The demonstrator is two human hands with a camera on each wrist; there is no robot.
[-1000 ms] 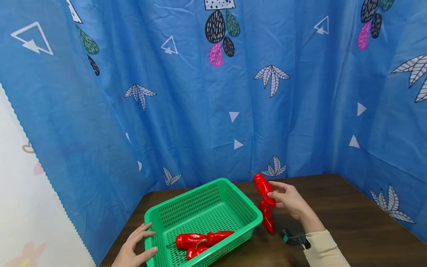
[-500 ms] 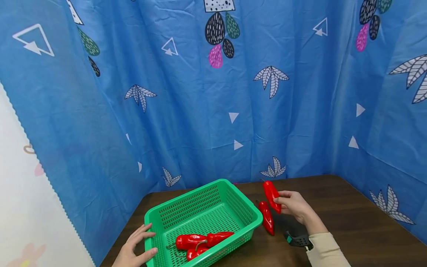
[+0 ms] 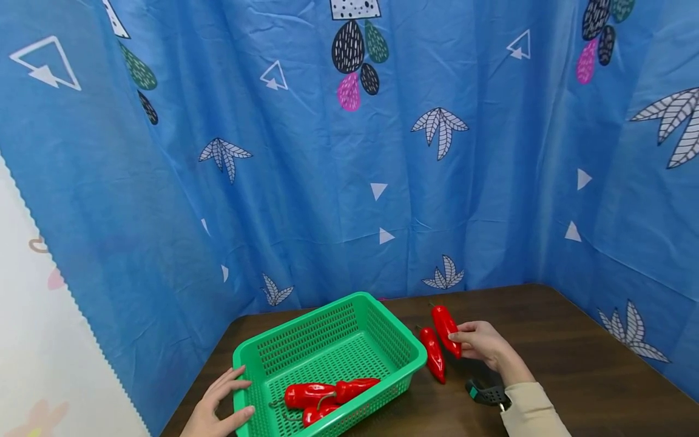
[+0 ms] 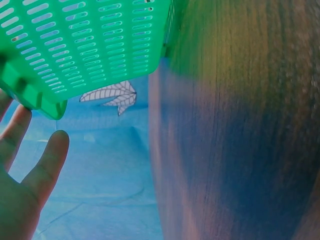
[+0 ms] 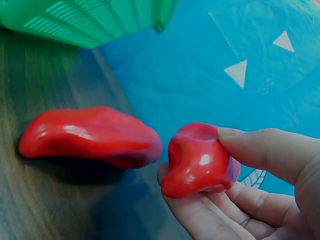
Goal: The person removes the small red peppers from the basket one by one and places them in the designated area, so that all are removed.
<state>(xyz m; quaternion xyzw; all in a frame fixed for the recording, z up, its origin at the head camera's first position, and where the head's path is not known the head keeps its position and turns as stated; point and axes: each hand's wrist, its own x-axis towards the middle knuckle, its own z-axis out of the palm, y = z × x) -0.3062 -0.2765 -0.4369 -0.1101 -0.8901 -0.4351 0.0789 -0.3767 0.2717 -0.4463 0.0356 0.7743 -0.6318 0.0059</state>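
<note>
My right hand [image 3: 486,344] pinches a glossy red pepper [image 3: 445,325] near its lower end, between thumb and fingers. In the right wrist view the thumb lies on top of that pepper [image 5: 200,160], with fingers beneath. A second red pepper [image 3: 432,355] lies on the table just to its left, beside the green basket [image 3: 412,364]. My left hand [image 3: 221,403] rests at the basket's left rim, fingers extended over the edge and thumb apart. In the left wrist view the fingertips [image 4: 21,117] are at the rim. Inside the basket, several red peppers [image 3: 310,396] lie toward the front.
The dark wooden table [image 3: 551,352] extends to the right of the peppers. A blue patterned curtain [image 3: 327,182] hangs behind and along both sides. A black strap [image 3: 486,393] is worn on the right wrist.
My right hand has moved the held pepper rightward and down toward the table, next to the lying pepper. The left hand stays at the basket rim.
</note>
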